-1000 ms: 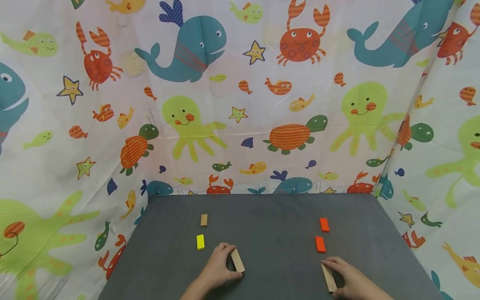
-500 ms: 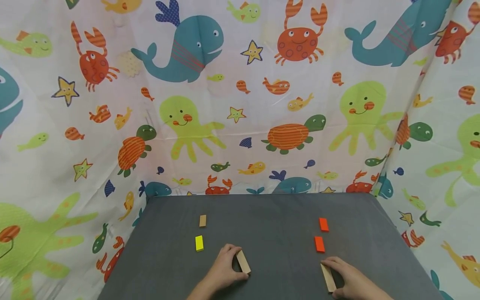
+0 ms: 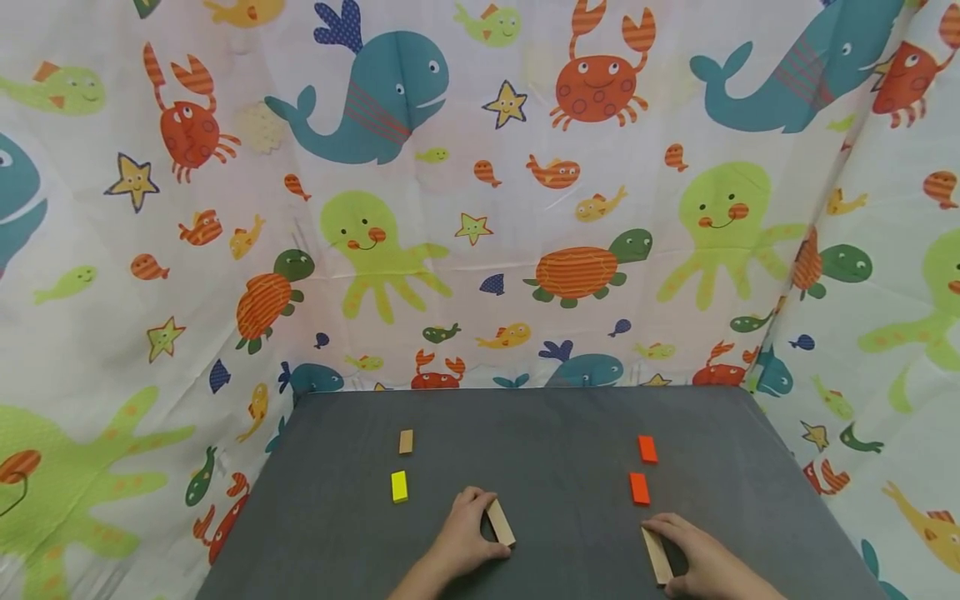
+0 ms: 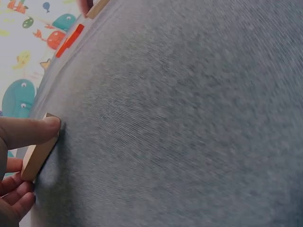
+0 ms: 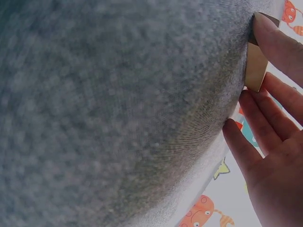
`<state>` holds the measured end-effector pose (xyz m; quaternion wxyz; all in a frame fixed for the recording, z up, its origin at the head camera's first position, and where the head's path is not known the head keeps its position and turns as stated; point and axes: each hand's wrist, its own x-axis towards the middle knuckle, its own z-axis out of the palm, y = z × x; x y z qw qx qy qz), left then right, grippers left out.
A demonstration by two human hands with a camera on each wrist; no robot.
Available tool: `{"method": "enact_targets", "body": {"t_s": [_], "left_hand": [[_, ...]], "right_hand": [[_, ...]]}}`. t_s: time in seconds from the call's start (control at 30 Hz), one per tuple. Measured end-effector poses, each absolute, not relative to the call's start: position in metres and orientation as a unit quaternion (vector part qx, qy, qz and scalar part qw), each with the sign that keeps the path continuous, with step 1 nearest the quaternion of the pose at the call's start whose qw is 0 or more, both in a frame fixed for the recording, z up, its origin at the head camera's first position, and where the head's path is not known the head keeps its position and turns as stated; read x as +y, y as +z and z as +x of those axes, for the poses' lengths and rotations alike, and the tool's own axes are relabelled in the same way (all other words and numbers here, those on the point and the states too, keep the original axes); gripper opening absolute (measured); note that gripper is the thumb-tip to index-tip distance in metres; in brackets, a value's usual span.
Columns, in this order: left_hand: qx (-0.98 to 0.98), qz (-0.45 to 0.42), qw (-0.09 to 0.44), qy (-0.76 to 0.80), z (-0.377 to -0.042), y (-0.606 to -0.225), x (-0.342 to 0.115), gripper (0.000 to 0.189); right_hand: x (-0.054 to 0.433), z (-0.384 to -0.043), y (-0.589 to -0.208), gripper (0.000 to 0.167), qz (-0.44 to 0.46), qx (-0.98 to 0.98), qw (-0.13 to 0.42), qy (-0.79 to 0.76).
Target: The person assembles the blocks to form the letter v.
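The left block (image 3: 500, 523) is right of the yellow block (image 3: 399, 487) on the counter (image 3: 562, 442), and nearer the person. Its long axis runs diagonally, far end angled left. The left hand (image 3: 465, 533) pinches it end to end, thumb at the near end. The right block (image 3: 656, 557), well right of the yellow block and nearer the person, points almost parallel; the right hand (image 3: 701, 557) pinches both ends, fingers at the far end.

From above and behind the hands (image 3: 459, 537), the head view faces forward and down; close-in wrist views share its worktop (image 3: 562, 467).
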<state>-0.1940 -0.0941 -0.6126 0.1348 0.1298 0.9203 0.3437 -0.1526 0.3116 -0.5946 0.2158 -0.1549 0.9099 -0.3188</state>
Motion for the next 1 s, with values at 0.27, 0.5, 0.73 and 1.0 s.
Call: {"method": "enact_targets", "body": {"t_s": [0.27, 0.5, 0.73, 1.0], "left_hand": [[0.914, 0.124, 0.125, 0.364, -0.189, -0.623, -0.099, 0.096], [0.913, 0.132, 0.116, 0.368, -0.192, -0.628, -0.099, 0.086], [0.91, 0.123, 0.111, 0.38, -0.191, -0.626, -0.096, 0.082], [0.908, 0.115, 0.115, 0.386, -0.19, -0.625, -0.097, 0.081]], "right_hand": [[0.305, -0.152, -0.594, 0.075, -0.124, 0.904, 0.225, -0.342], [0.306, -0.152, -0.593, 0.078, -0.092, 0.921, 0.192, -0.327], [0.296, -0.156, -0.591, 0.089, -0.081, 0.932, 0.137, -0.326], [0.273, -0.158, -0.589, 0.09, -0.071, 0.938, 0.091, -0.327]]}}
